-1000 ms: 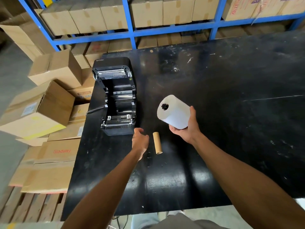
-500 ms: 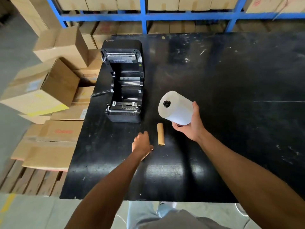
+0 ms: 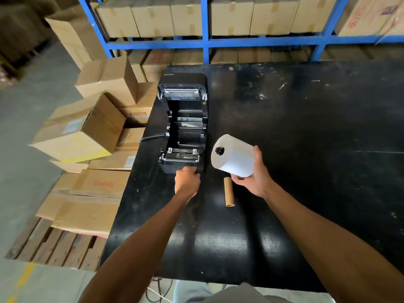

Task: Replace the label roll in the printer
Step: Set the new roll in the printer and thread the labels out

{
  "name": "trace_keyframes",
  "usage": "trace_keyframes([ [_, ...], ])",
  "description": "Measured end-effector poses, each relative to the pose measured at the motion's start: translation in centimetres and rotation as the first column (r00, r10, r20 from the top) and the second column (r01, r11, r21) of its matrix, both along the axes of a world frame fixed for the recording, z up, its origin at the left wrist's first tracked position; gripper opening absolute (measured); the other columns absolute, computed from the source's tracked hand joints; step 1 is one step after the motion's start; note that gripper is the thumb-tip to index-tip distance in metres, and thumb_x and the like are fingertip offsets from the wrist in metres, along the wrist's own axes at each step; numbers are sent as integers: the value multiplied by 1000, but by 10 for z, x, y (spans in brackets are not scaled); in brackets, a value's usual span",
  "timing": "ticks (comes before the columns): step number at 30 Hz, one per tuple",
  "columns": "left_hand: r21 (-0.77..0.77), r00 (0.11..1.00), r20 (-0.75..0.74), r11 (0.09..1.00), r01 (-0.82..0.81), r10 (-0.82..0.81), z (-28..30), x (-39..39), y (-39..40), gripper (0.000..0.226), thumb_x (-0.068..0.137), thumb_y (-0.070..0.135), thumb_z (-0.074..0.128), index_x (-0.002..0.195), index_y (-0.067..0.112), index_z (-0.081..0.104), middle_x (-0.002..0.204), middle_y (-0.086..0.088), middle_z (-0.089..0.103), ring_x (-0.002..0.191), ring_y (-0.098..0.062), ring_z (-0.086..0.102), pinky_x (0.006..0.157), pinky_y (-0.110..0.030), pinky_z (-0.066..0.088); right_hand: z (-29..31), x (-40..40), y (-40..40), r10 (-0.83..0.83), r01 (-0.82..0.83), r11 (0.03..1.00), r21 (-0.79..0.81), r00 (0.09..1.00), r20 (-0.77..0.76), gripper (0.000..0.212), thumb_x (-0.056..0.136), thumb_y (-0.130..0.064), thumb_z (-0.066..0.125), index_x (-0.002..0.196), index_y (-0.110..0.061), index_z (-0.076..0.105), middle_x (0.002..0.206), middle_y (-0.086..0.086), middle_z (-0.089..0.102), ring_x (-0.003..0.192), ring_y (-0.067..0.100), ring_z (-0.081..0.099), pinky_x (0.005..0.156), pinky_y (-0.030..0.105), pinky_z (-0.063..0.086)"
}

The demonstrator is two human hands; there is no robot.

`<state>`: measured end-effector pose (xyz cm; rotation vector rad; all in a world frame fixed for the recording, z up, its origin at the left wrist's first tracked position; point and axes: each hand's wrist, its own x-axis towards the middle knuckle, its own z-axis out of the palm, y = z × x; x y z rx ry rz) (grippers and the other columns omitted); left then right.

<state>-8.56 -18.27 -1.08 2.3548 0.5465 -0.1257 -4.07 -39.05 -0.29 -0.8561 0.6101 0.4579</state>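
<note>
A scuffed black surface (image 3: 306, 132) stands before blue shelving (image 3: 205, 40) stacked with cardboard boxes (image 3: 231, 18), with more cartons (image 3: 87, 132) piled on a wooden pallet (image 3: 54, 248) on the grey floor beyond the left hand (image 3: 187, 182). That hand rests curled against the front edge of the open printer (image 3: 183, 127); what it grips cannot be told. The right hand (image 3: 253, 176) holds the white label roll (image 3: 235, 157) above the surface, just right of the printer, and an empty cardboard core (image 3: 228, 192) lies between the two hands.
</note>
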Motion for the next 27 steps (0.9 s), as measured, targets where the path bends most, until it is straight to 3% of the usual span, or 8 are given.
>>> trace_keyframes([
  [2, -126, 987, 134, 989, -75, 92, 18, 14, 5, 17, 92, 14, 63, 92, 2, 75, 86, -21, 75, 88, -40, 71, 76, -41, 56, 5, 4, 9, 6, -5, 999, -33, 1000, 5, 59, 81, -61, 66, 125, -22, 56, 129, 12, 58, 120, 35, 55, 98, 57, 48],
  [6, -331, 934, 264, 932, -147, 241, 49, 37, 10, 31, 92, 22, 71, 118, 6, 75, 103, -9, 80, 92, -22, 75, 92, -34, 59, 19, 13, 27, 19, -16, 997, -76, 999, 31, 58, 79, -62, 67, 119, -21, 59, 125, 10, 62, 115, 32, 57, 91, 53, 51],
  [10, -387, 915, 317, 915, -115, 249, 66, 50, 18, 31, 90, 21, 74, 118, 7, 75, 108, -8, 79, 92, -14, 74, 94, -26, 57, 34, 24, 50, 4, 0, 992, -123, 999, 34, 55, 77, -63, 68, 112, -21, 61, 117, 9, 65, 109, 30, 60, 76, 47, 53],
  [14, -420, 918, 342, 906, -41, 200, 75, 59, 35, 27, 92, 20, 73, 115, 9, 77, 101, -7, 80, 79, -15, 76, 88, -36, 62, 42, 33, 76, -24, 30, 991, -132, 999, 49, 53, 80, -63, 66, 110, -19, 60, 116, 10, 65, 108, 29, 60, 77, 45, 53],
  [16, -421, 916, 373, 907, 24, 149, 76, 62, 45, 25, 92, 17, 72, 115, 10, 77, 100, -4, 80, 68, -1, 69, 85, -32, 63, 44, 36, 88, -43, 51, 989, -139, 998, 56, 53, 81, -63, 64, 109, -18, 60, 115, 10, 65, 108, 29, 61, 79, 45, 53],
  [21, -322, 910, 413, 940, 112, 33, 74, 71, 73, 25, 90, 19, 73, 114, 10, 77, 106, -5, 80, 83, -3, 71, 82, -9, 56, 42, 41, 117, -75, 83, 982, -169, 996, 55, 54, 81, -64, 63, 109, -18, 58, 113, 10, 66, 107, 28, 62, 83, 46, 54],
  [24, -301, 902, 429, 934, 192, -47, 73, 75, 91, 21, 93, 18, 70, 110, 9, 79, 105, -6, 80, 88, -11, 75, 83, -23, 62, 38, 43, 134, -82, 92, 974, -205, 995, 57, 57, 80, -65, 63, 110, -17, 58, 110, 10, 67, 104, 28, 62, 80, 46, 53],
  [27, -422, 916, 397, 874, 243, -63, 70, 81, 112, 22, 95, 8, 65, 113, 3, 77, 108, -14, 79, 94, -22, 76, 87, -36, 62, 34, 45, 151, -100, 112, 968, -227, 993, 66, 54, 81, -65, 62, 105, -17, 58, 106, 10, 68, 99, 27, 63, 74, 45, 54],
])
